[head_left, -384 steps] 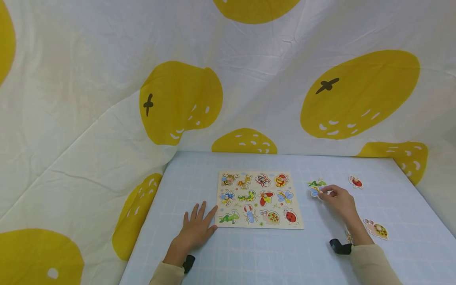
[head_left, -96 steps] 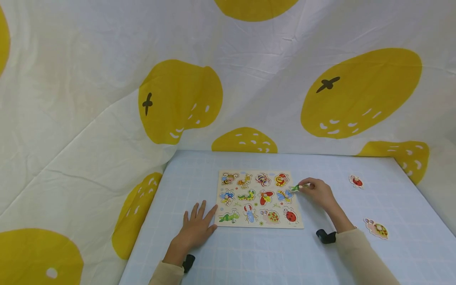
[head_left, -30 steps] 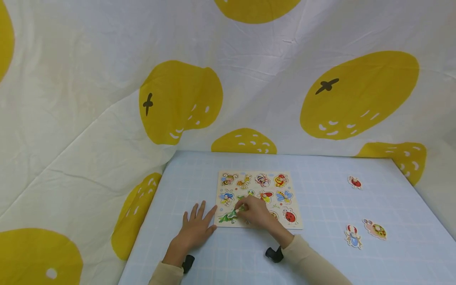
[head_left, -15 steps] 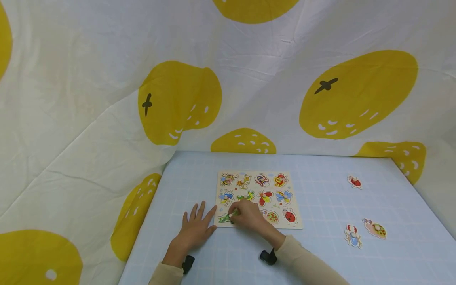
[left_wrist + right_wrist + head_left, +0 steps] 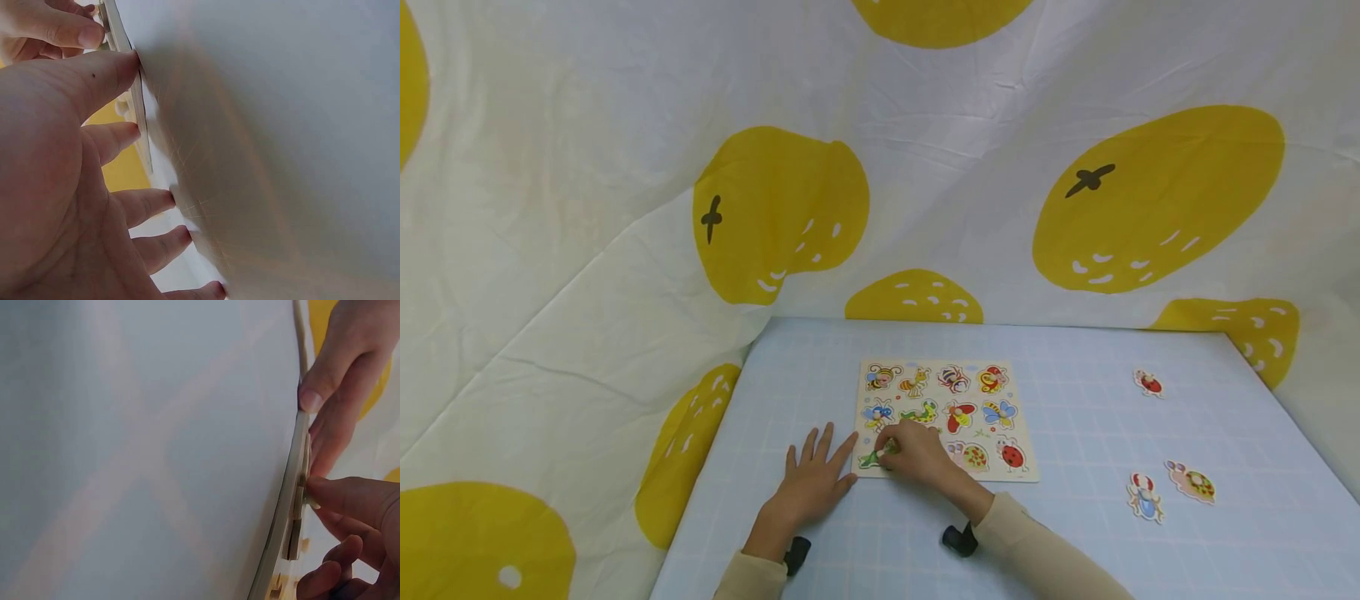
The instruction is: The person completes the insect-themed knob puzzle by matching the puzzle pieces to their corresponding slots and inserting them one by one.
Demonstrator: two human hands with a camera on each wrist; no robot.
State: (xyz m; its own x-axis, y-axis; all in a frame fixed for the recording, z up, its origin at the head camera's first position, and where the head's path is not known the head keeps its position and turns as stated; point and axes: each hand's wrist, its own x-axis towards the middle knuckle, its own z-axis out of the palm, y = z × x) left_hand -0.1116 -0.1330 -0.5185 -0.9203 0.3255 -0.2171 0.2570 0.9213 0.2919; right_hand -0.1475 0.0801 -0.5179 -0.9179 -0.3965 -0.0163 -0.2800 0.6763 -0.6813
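Observation:
In the head view, my right hand (image 5: 919, 454) is over the lower left corner of a wooden peg puzzle board (image 5: 1028, 473) printed with bugs. Its thumb and fingertips pinch the knob of a green grasshopper puzzle piece (image 5: 869, 460), which lies at the grasshopper picture and is partly covered by the fingers. My left hand (image 5: 808, 490) rests on the table with fingers spread, thumb and index fingertip at the board's left edge. The right wrist view shows the right fingertips (image 5: 325, 487) at a knob close above the board's edge (image 5: 284, 506).
Right of the board lie three loose pieces: a ladybug (image 5: 1149, 383), a blue stag beetle (image 5: 1145, 498) and a snail (image 5: 1192, 482). A pale blue checked cloth (image 5: 1075, 550) covers the table. A white curtain with yellow fruit prints (image 5: 925, 200) hangs behind and at the left.
The right hand has carried the grasshopper piece from right of the board to its lower left corner, shifting slightly left over the last second. The left hand has stayed in place.

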